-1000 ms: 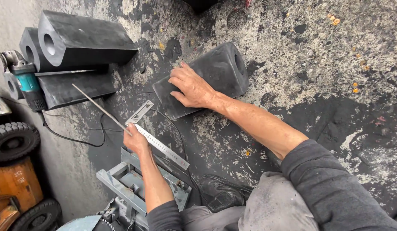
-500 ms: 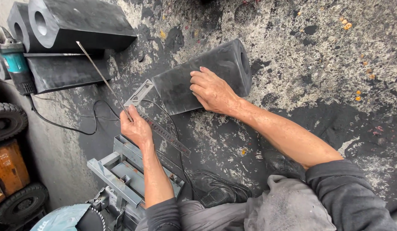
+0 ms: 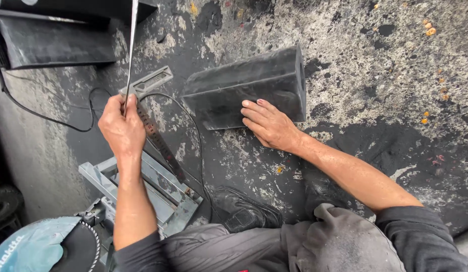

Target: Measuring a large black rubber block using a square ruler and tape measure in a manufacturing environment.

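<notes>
Two hands are at work on a stained, blackened floor. The right hand (image 3: pixel 268 124) lies flat with fingers spread on the near face of a black rubber block (image 3: pixel 246 89), which rests on its side at the middle of the view, a round hole showing in its right end. The left hand (image 3: pixel 122 126) is clenched around a thin metal strip (image 3: pixel 131 48) that rises away from the fist toward the far left, where it crosses a long black slab (image 3: pixel 57 43). Just beside that fist, a steel square (image 3: pixel 154 117) lies on the floor, its ruler blade running toward the near right, with a black cable (image 3: pixel 191 126) looping over it.

To my eye the step is one of laying a straight edge against the block. Doing it well calls for the flat palm to press straight down so the rubber neither rocks nor slides on the gritty floor. The strip looks springy, and gripped at one end its free tip is likely to whip or sag; a hold nearer its middle would steady it. The cable passes close to the block's near left corner and could snag the strip, so it is best kept out of the way. A grey metal frame (image 3: pixel 143 189) and a round saw blade (image 3: pixel 85 249) sit near the knees, well apart from both hands.
</notes>
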